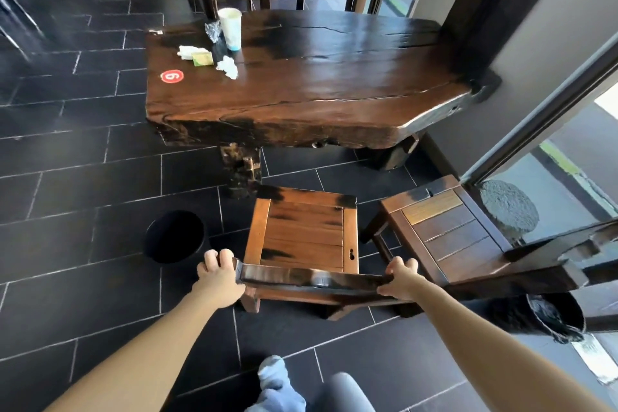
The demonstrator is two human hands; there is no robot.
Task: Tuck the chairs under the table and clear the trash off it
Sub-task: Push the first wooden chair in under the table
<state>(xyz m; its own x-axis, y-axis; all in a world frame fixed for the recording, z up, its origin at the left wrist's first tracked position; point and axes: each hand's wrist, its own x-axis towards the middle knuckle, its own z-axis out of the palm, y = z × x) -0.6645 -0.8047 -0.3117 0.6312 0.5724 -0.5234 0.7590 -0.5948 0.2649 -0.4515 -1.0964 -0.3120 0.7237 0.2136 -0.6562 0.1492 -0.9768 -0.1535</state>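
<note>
Both forearms (160, 344) are reaching forward, the left hand (219, 269) and right hand (401, 281) each grasping an end of the top rail of the brown slatted wooden chair (302, 234) standing just short of the thick dark wooden slab table (317, 84), where pushing evenly on both ends is likely keeping it square.

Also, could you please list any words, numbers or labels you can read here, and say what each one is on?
"6": white digit on the round red sticker on the table; read from the opposite side it could be a "9".
Green packet: print too blurred to read.
Paper cup: no legible print.
Chair: no text visible.
</note>
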